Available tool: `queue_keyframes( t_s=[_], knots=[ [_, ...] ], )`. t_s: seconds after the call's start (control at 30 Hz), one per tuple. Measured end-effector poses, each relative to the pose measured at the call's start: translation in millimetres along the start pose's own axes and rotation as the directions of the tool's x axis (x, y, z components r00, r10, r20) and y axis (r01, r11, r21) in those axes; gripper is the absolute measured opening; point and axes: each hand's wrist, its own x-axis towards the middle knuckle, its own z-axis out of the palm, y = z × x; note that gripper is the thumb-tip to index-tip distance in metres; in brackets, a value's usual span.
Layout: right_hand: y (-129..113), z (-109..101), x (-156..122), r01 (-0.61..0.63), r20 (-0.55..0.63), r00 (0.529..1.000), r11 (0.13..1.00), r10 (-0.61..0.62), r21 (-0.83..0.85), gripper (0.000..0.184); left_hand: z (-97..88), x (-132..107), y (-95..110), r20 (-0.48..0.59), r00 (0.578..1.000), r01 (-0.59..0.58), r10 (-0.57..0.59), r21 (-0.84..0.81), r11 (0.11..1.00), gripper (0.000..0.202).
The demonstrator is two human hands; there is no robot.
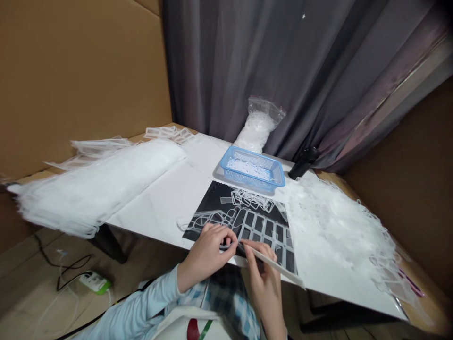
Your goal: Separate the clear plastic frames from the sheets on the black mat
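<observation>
My left hand [211, 248] is bent with its fingertips pinched together near the table's front edge; what they hold is small and partly hidden. My right hand [264, 271] is closed around a long pale strip [283, 270] that slants down to the right; its exact kind is unclear. Both hands' fingertips nearly meet. Just beyond them, a translucent plastic grid [262, 226] with rectangular openings lies on a black mat [211, 197]. Looped plastic outlines [212, 217] lie beside the left hand, and a pile of small white rectangular frames [252, 199] sits farther back.
Behind the mat stands a blue basket [279, 175] holding white pieces, with a filled clear bag [256, 130] behind it. A black bottle [303, 163] stands at right. Stacked plastic sheets [95, 189] cover the left; a large translucent heap [339, 226] covers the right.
</observation>
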Motion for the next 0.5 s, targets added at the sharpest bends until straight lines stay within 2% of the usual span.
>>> queue_keyframes(
  t_s=[0.5],
  knots=[
    [-0.7,5.0,-0.8,0.028,0.024,0.999,0.999,-0.027,-0.033,0.024,-1.4,-0.6,-0.9,0.015,1.000,-0.027,0.027,0.043,0.999,0.015]
  ],
)
